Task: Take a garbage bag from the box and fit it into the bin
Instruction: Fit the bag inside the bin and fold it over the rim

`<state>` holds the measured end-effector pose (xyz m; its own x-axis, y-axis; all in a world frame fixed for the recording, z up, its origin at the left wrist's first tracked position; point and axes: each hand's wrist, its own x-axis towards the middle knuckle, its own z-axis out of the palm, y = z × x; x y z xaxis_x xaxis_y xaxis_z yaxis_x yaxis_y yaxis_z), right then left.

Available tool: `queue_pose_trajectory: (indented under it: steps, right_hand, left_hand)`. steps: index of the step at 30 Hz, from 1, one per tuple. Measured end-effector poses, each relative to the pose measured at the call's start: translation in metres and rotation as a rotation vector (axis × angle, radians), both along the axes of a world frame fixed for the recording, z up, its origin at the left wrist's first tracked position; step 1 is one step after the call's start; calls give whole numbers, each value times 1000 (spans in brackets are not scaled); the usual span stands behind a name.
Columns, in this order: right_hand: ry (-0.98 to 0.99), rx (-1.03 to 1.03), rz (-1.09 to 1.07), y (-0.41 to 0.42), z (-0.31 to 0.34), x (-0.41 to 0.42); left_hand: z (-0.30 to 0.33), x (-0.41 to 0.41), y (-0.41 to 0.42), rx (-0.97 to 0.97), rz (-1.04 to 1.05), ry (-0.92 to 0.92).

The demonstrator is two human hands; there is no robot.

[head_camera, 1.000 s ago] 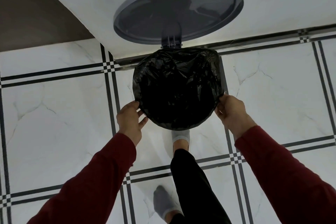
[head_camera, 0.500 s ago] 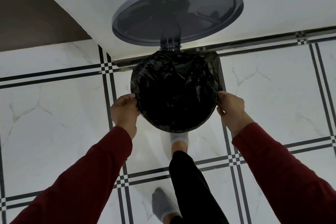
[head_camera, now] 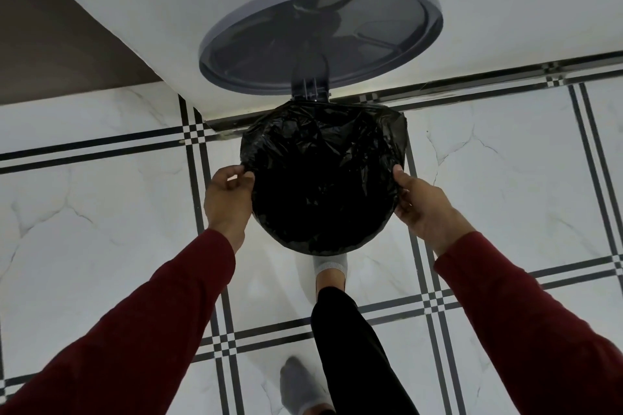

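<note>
Illumination is dim, cool and diffuse. The glossy white marble-pattern floor tiles (head_camera: 101, 246) carry soft pale reflections, and a bright strip runs along the base of the white wall (head_camera: 354, 96). The crinkled black plastic garbage bag (head_camera: 323, 178) loses interior detail to near-black. Wide-angle distortion bends the tile lines toward the edges. The grey-socked foot (head_camera: 300, 387) appears slightly blurred

Person seen from above: red sleeves, black trouser leg, grey socks.
Dark red long sleeves (head_camera: 161, 323) reach both wrists; hands bare. Black trouser leg (head_camera: 354, 347) ends above a short grey sock (head_camera: 330, 263); second grey sock (head_camera: 300, 387) nearer, blurred.
</note>
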<state>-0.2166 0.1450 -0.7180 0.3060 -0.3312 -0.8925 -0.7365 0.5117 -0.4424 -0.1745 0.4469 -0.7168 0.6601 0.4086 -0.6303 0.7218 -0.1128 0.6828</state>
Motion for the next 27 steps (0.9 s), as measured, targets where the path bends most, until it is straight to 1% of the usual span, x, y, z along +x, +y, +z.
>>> queue_pose_trajectory:
  steps: [3,10,15,17,20,24,27]
  right_hand:
    - [84,10,40,-3,0,2]
    - [131,273,-59,-10,7,9]
    - [187,253,-59,-13,4,6]
    - [214,224,-24,-12,3,5]
    - [225,198,7,-13,2,4]
    - [163,115,0,-11,0,4]
    - [87,154,-96,-7,1,4]
  left_hand:
    - [0,11,1,-53,-31,17]
    - [2,31,2,-151,-85,69]
    - [2,39,5,-236,-113,124]
    - [0,41,6,-207,-128,130]
    - [-5,43,7,-182,-87,98]
    - [-8,43,10,-128,-76,60]
    - [-11,45,10,-128,-95,72]
